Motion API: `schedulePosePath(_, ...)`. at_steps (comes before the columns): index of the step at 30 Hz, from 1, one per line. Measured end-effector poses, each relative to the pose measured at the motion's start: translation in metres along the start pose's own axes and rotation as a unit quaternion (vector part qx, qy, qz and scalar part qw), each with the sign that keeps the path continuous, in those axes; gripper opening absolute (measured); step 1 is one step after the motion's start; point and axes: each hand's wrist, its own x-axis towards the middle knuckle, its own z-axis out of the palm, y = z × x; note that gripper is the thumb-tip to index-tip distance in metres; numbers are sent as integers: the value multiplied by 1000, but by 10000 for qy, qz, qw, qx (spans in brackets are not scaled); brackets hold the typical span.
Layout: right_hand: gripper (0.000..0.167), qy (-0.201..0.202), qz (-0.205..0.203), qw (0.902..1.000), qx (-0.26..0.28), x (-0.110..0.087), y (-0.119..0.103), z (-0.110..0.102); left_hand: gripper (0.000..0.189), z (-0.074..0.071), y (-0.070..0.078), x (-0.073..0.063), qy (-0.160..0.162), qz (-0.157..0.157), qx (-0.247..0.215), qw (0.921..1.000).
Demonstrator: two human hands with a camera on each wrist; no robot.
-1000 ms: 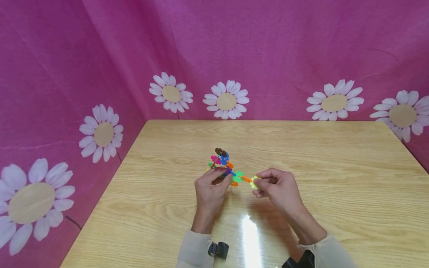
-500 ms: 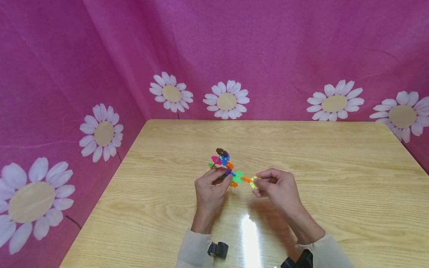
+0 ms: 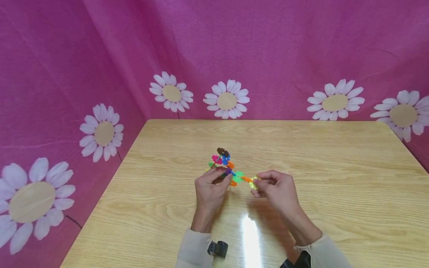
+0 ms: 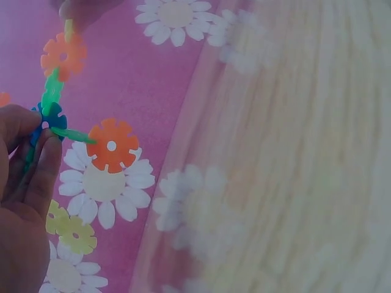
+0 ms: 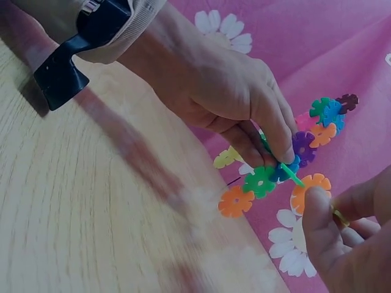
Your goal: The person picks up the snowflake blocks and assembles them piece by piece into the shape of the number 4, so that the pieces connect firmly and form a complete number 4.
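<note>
Several notched plastic flower discs are joined edge to edge into a branching chain, held above the table. My left hand [image 3: 208, 193] pinches it at a blue disc [image 4: 56, 115], fingertips on the disc. From there a green disc [image 3: 238, 176] leads to an orange disc [image 5: 310, 190] on the right. At the end of that branch my right hand [image 3: 280, 190] pinches a yellow disc [image 3: 253, 182], mostly hidden by the fingers. Beyond the left hand rise a purple disc [image 5: 303, 148], a pink disc [image 5: 303, 121] and a brown disc [image 5: 349, 102]. Another orange disc [image 4: 113, 145] juts from a side branch.
A wood-grain table [image 3: 318, 156] lies under both hands, with a bright light reflection near its front. Pink cloth [image 3: 268, 44] printed with white daisies hangs behind and at the left. Dark straps with black mounts [image 3: 219, 248] sit at both wrists.
Both hands keep their grips on the chain. The right wrist has shifted very slightly leftward, and the upper discs have tilted a little to the right.
</note>
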Motion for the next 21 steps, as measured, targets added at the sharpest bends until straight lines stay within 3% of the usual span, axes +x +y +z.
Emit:
schedulePosePath(12, 26, -74, -84, 9998, 134, -4, -1, -2, 14, 4, 7, 3, 229, 184, -292, 9991)
schedulePosePath(17, 26, -166, -98, 9997, 127, -5, 0, -2, 13, 3, 29, 5, 312, 254, -393, 9984)
schedulePosePath(21, 25, -215, -126, 9997, 51, -6, 2, -3, 12, 4, 25, 4, 280, 241, -467, 9982)
